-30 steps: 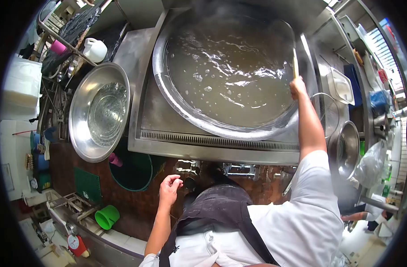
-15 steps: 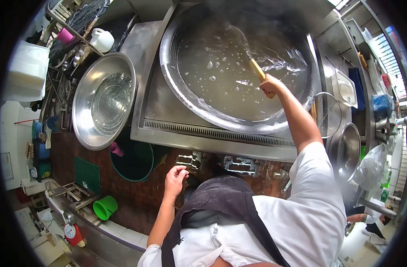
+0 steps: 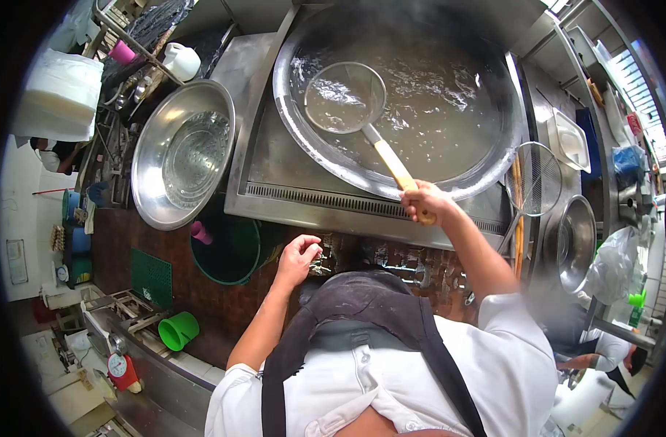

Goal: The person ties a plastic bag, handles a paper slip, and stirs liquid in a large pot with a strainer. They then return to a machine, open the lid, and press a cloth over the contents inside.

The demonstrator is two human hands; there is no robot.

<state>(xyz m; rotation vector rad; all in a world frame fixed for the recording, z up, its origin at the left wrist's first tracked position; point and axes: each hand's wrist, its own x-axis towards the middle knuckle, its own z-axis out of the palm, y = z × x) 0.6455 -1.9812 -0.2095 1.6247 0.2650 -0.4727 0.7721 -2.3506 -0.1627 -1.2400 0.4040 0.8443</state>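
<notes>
with hands well apart, grips the wooden handle (image 3: pixel 391 162) of a round strainer (image 3: pixel 372 134) close to its butt end, fingers of the right hand (image 3: pixel 424 202) wrapped firmly around. carries nothing visible in the left hand (image 3: pixel 296 262): loosely curled, out over the floor, short of the stove (image 3: pixel 333 198) and near a dark green tub (image 3: pixel 227 255). slants the strainer's long axis forward and leftward from the right hand, crossing the near rim of the big pot (image 3: pixel 285 111). sets the hoop over the left part of the liquid (image 3: pixel 442 131), ahead of both hands; cannot tell a mesh touching the surface from one just above it. reaches the handle far more nearly with the right arm than with the left. leaves a wire strainer (image 3: pixel 540 178) beside the pot, out past the right hand.
</notes>
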